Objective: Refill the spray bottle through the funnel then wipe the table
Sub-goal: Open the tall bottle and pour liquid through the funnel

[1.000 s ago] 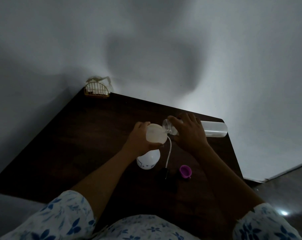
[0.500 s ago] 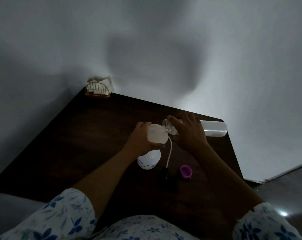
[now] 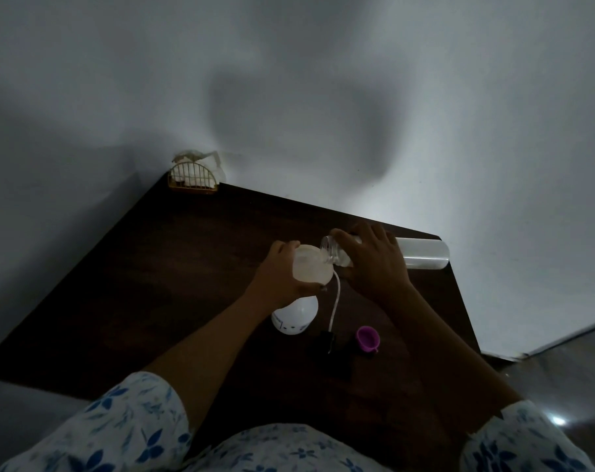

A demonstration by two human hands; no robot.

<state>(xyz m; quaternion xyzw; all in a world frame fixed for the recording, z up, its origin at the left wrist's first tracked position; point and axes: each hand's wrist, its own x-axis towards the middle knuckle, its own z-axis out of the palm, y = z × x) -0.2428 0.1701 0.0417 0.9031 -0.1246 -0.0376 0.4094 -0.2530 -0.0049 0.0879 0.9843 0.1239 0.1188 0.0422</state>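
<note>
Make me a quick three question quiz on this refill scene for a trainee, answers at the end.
1. True or false: the purple cap is screwed onto the clear bottle.
2. The left hand grips: A) the funnel on the spray bottle; B) a cloth; C) the purple cap.
3. Which hand tilts the clear bottle over the funnel?
Key: 1 false, it lies on the table. 2 A. 3 the right hand.
</note>
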